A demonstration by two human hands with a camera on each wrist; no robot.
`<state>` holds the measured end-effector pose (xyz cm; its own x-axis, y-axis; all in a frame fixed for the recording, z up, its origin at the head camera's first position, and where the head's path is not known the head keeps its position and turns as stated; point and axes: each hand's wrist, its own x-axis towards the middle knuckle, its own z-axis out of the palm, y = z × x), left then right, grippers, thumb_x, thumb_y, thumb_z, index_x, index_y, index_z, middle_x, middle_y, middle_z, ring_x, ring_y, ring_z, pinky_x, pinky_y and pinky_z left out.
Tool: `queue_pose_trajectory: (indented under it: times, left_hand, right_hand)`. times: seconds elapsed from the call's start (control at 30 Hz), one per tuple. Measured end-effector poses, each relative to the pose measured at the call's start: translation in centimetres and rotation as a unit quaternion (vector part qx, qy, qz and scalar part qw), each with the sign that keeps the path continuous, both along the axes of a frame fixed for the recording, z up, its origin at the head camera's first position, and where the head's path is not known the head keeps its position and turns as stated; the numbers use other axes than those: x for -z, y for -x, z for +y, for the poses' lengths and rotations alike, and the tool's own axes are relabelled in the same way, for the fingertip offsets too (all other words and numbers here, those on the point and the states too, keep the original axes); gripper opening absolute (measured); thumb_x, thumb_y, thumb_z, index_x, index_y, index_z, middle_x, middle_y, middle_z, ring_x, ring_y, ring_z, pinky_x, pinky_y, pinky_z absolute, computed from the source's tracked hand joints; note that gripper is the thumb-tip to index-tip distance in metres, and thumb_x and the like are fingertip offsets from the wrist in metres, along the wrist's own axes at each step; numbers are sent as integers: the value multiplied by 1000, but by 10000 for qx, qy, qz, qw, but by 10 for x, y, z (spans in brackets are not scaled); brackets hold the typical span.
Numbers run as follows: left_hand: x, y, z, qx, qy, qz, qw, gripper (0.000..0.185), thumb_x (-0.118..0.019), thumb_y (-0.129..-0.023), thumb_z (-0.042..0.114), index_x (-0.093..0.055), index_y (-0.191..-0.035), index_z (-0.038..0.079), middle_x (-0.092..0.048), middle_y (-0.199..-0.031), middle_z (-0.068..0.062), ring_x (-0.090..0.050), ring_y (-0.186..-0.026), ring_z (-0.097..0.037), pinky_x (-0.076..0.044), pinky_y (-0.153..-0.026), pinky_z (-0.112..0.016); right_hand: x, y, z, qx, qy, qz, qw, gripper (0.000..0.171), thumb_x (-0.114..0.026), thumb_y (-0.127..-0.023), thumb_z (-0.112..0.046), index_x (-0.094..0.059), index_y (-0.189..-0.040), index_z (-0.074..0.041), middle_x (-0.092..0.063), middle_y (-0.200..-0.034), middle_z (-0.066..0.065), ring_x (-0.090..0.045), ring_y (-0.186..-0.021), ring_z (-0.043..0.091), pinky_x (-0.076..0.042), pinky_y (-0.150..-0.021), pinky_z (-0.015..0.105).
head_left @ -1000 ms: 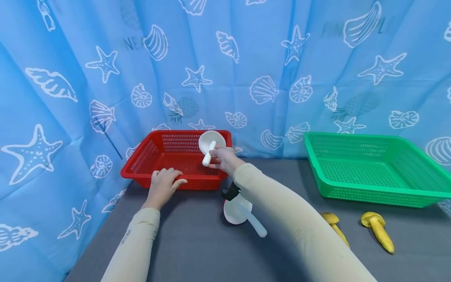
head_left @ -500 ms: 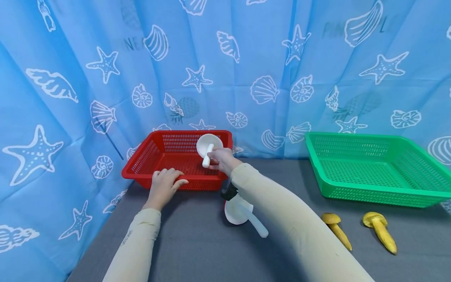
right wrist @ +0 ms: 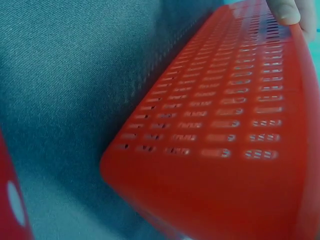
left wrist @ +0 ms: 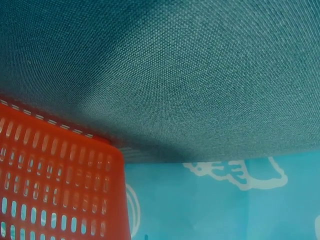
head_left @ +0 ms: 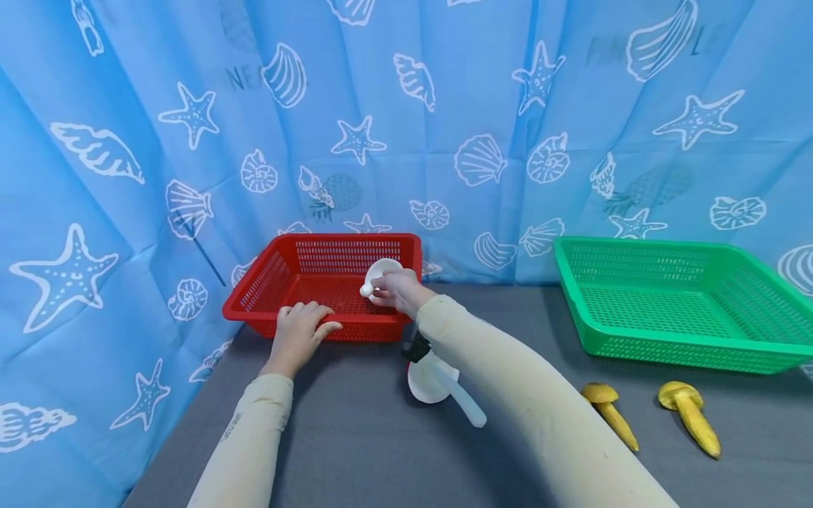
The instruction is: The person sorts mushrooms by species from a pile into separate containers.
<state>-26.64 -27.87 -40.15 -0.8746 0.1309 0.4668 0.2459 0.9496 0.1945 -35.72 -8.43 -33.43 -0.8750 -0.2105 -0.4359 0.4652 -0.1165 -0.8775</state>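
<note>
The right hand (head_left: pixel 396 288) pinches a mushroom (head_left: pixel 383 267), white on the visible side, round-capped, its stalk's blunt end facing the viewer, over or in the right end of a red basket (head_left: pixel 362 330). The left hand (head_left: pixel 295 335) grips the basket's front rim.

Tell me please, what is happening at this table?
A person's right hand holds a white mushroom at the right end of the red basket; I cannot tell whether it touches the bottom. The left hand grips the near rim. Another pale mushroom lies outside, by the right forearm. Two yellow mushrooms lie in front of the green basket.
</note>
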Motion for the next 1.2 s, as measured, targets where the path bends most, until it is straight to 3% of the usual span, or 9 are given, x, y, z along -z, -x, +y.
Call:
queue_pose_trajectory:
  times: [0.17,0.33,0.57,0.83,1.2]
  left_hand:
    - [0,-1,3,-59,60,-45,10000,45,-71,-85,43,-69,-114,8,-67,-104,-9,-58,-92,-27,-41,-89,-47]
    - [2,-3,4,-71,127,52,9999,45,-74,-83,40,-68,-113,7,-67,-101,-10,-58,-90,-28,-41,-88,-49]
    - [5,-2,1,-6,54,135,9999,40,-76,-83,38,-70,-110,9,-67,-98,-8,-57,-89,-27,-40,-86,-49]
    - [4,-1,3,55,-27,33,10000,40,-75,-84,38,-69,-111,9,-67,-99,-8,-57,-90,-27,-40,-87,-49]
    - [4,-1,3,102,80,352,9993,38,-77,-82,35,-70,-107,7,-66,-94,-10,-58,-86,-29,-40,-84,-50]
  right_hand:
    - [-4,-3,8,-18,-10,81,10000,45,-68,-90,-4,-54,-133,-1,-58,-126,18,-65,-104,28,-55,-83,33]
    - [-12,-8,19,114,4,232,9997,48,-64,-92,-1,-51,-137,0,-58,-126,19,-64,-97,26,-55,-83,34]
    - [-20,-14,44,-36,45,310,9995,52,-61,-94,-2,-45,-143,-6,-55,-133,17,-61,-113,29,-53,-89,37]
    - [-26,-27,84,-138,93,403,9990,50,-60,-96,-9,-45,-144,-9,-56,-131,15,-63,-88,20,-55,-85,35]
    - [-23,-53,126,-381,364,556,9971,51,-51,-100,-6,-37,-149,-8,-50,-136,19,-64,-83,16,-57,-75,31]
